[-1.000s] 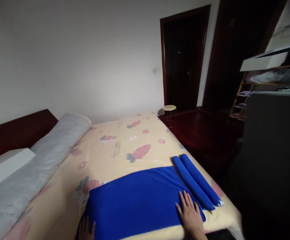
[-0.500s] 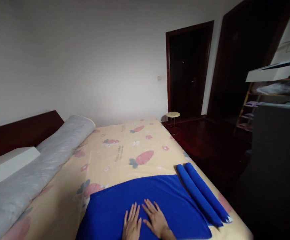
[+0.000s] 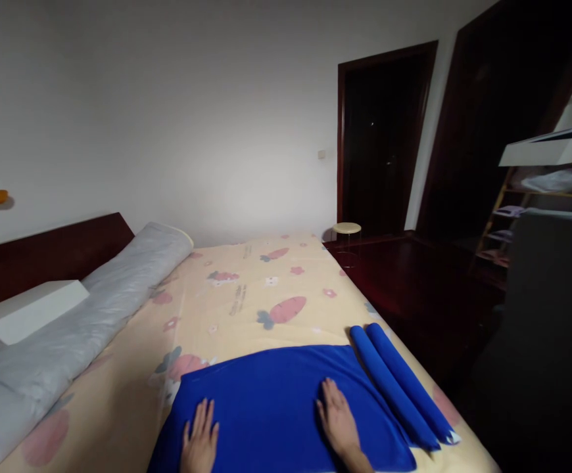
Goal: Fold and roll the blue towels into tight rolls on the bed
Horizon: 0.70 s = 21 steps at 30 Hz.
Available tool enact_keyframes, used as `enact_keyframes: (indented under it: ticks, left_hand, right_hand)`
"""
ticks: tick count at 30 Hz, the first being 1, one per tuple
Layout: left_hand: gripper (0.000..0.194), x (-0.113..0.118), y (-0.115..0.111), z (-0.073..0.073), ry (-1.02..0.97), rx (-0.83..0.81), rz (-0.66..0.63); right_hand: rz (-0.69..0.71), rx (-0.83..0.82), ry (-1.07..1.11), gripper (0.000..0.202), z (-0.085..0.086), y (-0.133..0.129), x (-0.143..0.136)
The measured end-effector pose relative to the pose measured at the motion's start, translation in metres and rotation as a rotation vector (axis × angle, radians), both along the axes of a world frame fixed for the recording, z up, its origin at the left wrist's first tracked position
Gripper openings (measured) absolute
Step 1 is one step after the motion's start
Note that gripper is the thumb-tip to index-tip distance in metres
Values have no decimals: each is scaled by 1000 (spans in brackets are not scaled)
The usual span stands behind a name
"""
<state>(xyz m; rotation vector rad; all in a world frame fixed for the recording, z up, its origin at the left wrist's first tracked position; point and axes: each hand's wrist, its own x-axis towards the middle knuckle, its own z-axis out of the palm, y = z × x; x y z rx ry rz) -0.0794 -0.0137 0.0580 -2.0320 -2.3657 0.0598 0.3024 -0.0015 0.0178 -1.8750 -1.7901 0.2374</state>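
A blue cloth (image 3: 266, 401) lies spread flat on the bed, its near edge running out of the picture. My left hand (image 3: 200, 437) rests palm down on the cloth's left side, fingers stretched out. On the right side of the cloth, my right hand (image 3: 338, 420) lies palm down too, its fingers extended and fairly close together. Neither hand holds anything. Just right of the cloth, two blue rolls (image 3: 407, 387) of similar fabric lie side by side. A small white bit shows at the near end of the outer one.
The bed (image 3: 246, 295) has a cream sheet with carrot prints. A long grey pillow (image 3: 113, 295) and a white box (image 3: 34, 309) lie along the headboard (image 3: 49, 253). Beyond the bed's right edge stand a round stool (image 3: 346, 228), a dark cabinet (image 3: 552, 315) and a shelf rack (image 3: 493, 223).
My hands have slid apart over the cloth, the left one to the left and the right one to the right. The view has turned slightly left.
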Motion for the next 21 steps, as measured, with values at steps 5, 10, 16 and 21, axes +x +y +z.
enact_keyframes:
  ticks: [5,10,16,21]
  left_hand:
    - [63,128,21,-2,-199,-14,-319]
    - [58,101,21,-21,-301,-29,-307]
    - [61,-65,1,-44,-109,47,139]
    - [59,-93,-4,-49,-9,90,138]
  right_hand:
    - [473,-96,68,58,13,1,-100]
    - [389,-45,6,51,12,11,-62]
    - [-66,-66,-185,65,-10,22,64]
    - [-116,-24,-243,67,-32,21,89]
